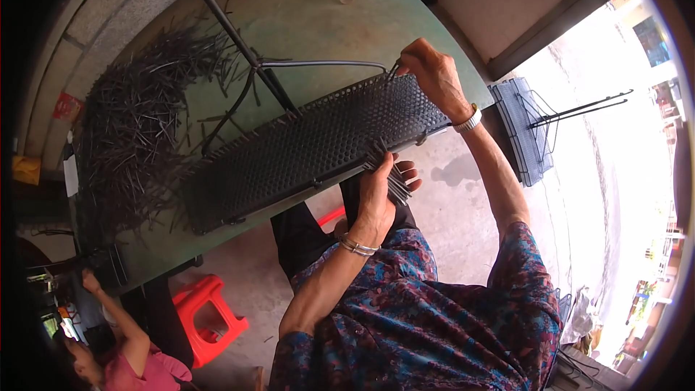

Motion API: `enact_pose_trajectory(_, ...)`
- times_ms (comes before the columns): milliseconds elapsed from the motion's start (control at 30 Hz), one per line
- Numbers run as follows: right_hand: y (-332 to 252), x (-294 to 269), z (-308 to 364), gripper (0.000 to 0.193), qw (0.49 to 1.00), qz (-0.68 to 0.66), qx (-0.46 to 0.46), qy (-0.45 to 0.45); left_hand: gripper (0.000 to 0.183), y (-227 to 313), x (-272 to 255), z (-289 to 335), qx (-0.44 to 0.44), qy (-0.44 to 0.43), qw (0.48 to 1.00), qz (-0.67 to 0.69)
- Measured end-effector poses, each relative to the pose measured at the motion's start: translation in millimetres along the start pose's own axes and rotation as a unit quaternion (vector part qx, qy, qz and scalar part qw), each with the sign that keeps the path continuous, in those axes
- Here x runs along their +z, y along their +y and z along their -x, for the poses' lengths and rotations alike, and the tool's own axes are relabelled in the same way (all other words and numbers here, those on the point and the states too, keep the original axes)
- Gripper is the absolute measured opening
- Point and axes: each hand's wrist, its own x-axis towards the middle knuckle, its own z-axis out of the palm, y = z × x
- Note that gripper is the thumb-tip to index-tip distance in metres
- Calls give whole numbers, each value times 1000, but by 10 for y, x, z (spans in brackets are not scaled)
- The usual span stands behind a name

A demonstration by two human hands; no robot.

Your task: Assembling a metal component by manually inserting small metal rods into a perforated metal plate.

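A long black perforated panel (311, 146) lies slantwise across the green table's near edge, its face full of small round holes. My left hand (378, 190) is closed around a bundle of thin dark strips (397, 184) at the panel's near edge, their ends sticking out past the fingers. At the panel's far right corner, my right hand (433, 76) pinches a dark strip (393, 69) over the holes. More strip ends stand in a row along the far edge. A thin metal rod frame (253, 65) rises behind the panel.
A large heap of loose dark strips (137, 119) covers the left of the green table (311, 25). A red plastic stool (210, 318) stands on the floor, beside a co-worker in pink (141, 366). Stacked dark mesh panels (527, 130) with a wire frame lie to the right.
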Motion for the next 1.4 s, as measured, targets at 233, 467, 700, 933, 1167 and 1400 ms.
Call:
enact_pose_trajectory(233,27,-75,-113,9,997,19,-56,-48,22,41,43,60,-12,3,1000,-17)
enact_pose_trajectory(467,166,-39,-92,10,991,16,-68,-114,26,58,45,84,37,-18,998,-39)
enact_pose_trajectory(700,218,34,-63,16,991,71,-78,-84,23,99,70,98,47,-17,998,-46)
enact_pose_trajectory(933,254,96,-11,20,993,80,-76,-39,21,128,94,104,52,-22,998,-40)
enact_pose_trajectory(1167,308,124,101,25,986,156,-51,-28,18,124,113,84,70,-11,996,-48)
enact_pose_trajectory(1400,-297,-20,430,37,973,-35,71,-217,22,155,146,87,91,4,994,-67)
